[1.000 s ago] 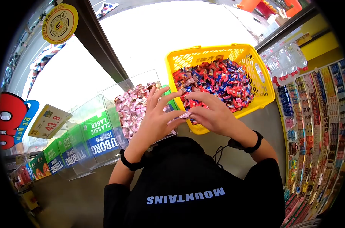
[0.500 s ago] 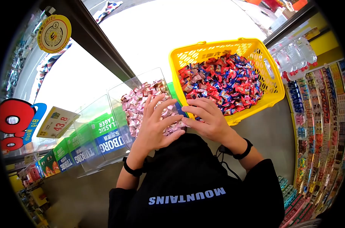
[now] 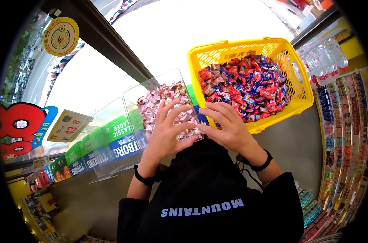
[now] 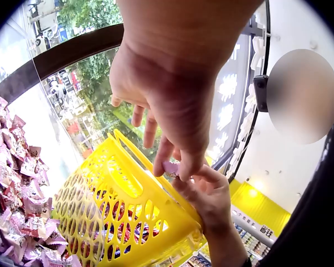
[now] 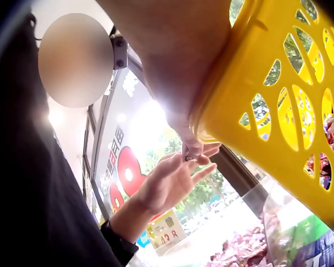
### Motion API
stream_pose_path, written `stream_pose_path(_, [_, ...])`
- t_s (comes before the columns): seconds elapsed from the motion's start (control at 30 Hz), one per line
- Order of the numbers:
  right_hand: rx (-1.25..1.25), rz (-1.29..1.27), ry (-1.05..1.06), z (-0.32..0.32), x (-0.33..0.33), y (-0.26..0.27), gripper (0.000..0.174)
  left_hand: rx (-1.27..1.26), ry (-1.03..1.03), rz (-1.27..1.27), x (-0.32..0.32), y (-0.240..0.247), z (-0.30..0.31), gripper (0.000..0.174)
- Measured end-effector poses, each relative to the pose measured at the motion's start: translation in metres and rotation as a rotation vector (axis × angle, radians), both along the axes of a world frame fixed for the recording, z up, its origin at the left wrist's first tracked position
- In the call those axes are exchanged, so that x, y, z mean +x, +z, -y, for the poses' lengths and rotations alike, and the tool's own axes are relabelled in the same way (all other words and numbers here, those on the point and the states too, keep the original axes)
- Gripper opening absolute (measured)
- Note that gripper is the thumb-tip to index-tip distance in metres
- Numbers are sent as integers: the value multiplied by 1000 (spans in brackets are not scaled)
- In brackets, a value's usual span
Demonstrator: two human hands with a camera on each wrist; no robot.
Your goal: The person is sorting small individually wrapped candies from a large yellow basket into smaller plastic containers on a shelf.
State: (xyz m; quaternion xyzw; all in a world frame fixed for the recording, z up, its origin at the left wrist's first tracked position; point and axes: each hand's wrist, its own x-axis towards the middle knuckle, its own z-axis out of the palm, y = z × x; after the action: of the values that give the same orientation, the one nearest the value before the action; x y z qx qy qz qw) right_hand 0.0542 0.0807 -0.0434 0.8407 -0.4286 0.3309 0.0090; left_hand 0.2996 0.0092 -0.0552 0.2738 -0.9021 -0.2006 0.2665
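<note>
My left hand (image 3: 165,131) is over the front of a clear bin (image 3: 129,97) full of pink-wrapped candies (image 3: 167,91). My right hand (image 3: 230,129) meets it at the bin's right front corner, beside the yellow basket (image 3: 254,127). Between the fingertips of both hands is a small pink-wrapped candy (image 4: 171,168), pinched by thumb and index finger; the other left fingers spread loosely. In the right wrist view the yellow basket stands close beside the right hand, and the left hand (image 5: 167,186) comes up from below.
Red and blue wrapped candies (image 3: 248,89) fill much of the basket. More clear bins with green and blue beer cartons (image 3: 121,133) run left, below a price card (image 3: 68,126). Snack shelves (image 3: 342,133) and bottled water (image 3: 323,60) stand at the right.
The head view has shifted, so bin and basket appear further right. Both hands have moved from near the basket's left edge toward the bin's front corner, still together at the small candy.
</note>
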Motion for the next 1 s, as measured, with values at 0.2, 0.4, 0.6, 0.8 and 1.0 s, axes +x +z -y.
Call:
stream_pose_path(0.2, [80,21,-65,-2,0,-2,32,-119,346,182,58,-30,33,21])
stream_pose_path(0.4, [79,60,-109,1,4,-5,28,-150,710,456,125,-75,69,23])
stream_pose_path(0.6, [99,58,-130,1,4,-8,28,-233,832,482,127,-93,88,38])
stream_pose_path(0.8, [88,56,-129,1,4,-9,28,-123,761,448,128,-75,77,41])
stream_pose_path(1.0, [85,59,-139,1,5,-8,26,-103,620,350,103,-18,55,39])
